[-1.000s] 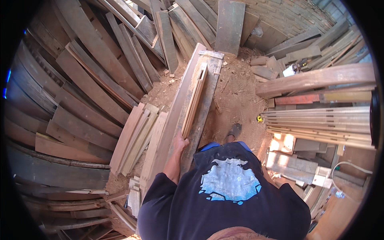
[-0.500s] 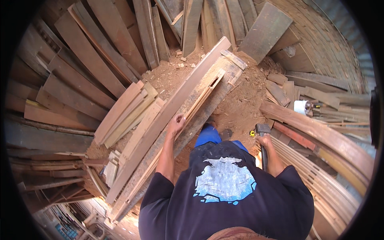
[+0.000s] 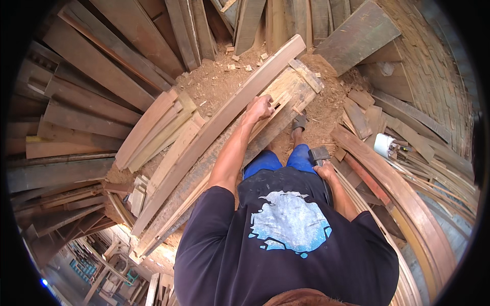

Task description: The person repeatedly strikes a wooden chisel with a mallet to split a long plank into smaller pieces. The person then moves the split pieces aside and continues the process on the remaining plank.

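A long wooden workbench (image 3: pixel 278 127) runs diagonally from near left to far right, with a thick reddish plank (image 3: pixel 224 122) along its far side. A narrow wooden strip (image 3: pixel 212 176) lies lengthwise on it, with a dark slot close to its far end. My left hand (image 3: pixel 259 108) is closed at that end, its fingers curled against the strip and partly hiding it. Low by my right thigh, my right hand (image 3: pixel 324 171) grips a hammer (image 3: pixel 320 154) with a dark, blocky head. The handle is mostly hidden by my hand and shirt.
Many boards (image 3: pixel 117 56) lean around the far and left sides. Short planks (image 3: pixel 153 127) are stacked left of the bench. Wood chips and sawdust cover the ground (image 3: pixel 219 84). At right lie long curved beams (image 3: pixel 398 188) and a white container (image 3: pixel 383 145).
My left hand has moved forward and right along the strip to its slotted end. My right hand has brought the hammer left and slightly up, closer to my thigh. A foot now shows beside the bench.
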Tool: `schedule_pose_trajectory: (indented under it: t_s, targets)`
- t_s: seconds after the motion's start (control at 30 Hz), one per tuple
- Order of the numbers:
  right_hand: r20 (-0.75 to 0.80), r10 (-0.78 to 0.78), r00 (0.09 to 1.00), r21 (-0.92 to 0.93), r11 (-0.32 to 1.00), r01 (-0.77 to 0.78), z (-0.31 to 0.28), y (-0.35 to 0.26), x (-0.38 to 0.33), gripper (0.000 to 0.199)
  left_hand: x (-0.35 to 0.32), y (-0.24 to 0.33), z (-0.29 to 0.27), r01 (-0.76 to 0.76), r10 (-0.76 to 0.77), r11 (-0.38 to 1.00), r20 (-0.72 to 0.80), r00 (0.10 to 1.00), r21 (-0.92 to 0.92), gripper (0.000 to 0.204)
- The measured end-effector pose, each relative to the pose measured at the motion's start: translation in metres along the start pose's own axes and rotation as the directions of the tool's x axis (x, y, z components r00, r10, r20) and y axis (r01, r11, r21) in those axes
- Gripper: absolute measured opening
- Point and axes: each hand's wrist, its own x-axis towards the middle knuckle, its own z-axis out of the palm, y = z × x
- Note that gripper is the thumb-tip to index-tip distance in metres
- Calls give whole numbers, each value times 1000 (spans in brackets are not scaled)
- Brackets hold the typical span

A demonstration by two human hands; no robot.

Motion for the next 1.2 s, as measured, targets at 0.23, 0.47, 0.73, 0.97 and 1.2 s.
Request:
schedule_pose_trajectory:
  t_s: [0.23, 0.47, 0.73, 0.97, 1.2]
  targets:
    - [170, 65, 983, -353, 935, -1, -47, 15, 51, 70, 10, 23, -1, 5, -13, 965, 29, 999, 260, 12]
    - [212, 42, 976, -321, 947, 29, -111, 6, 68, 69, 13, 16, -12, 246, -244, 969, 66, 967, -15, 22]
    - [139, 51, 989, -41, 998, -45, -136, 17, 102, 25, -67, -26, 11, 296, -325, 904, -46, 945, -308, 73]
    - [77, -245, 967, 159, 960, 230, -184, -105, 93, 25, -110, -28, 45, 527, -510, 845, -155, 846, 91, 66]
    - [-46, -573, 819, -33, 820, 572, -163, -238, 123, 32, -117, -40, 60, 435, -409, 899, -251, 877, 56, 52]
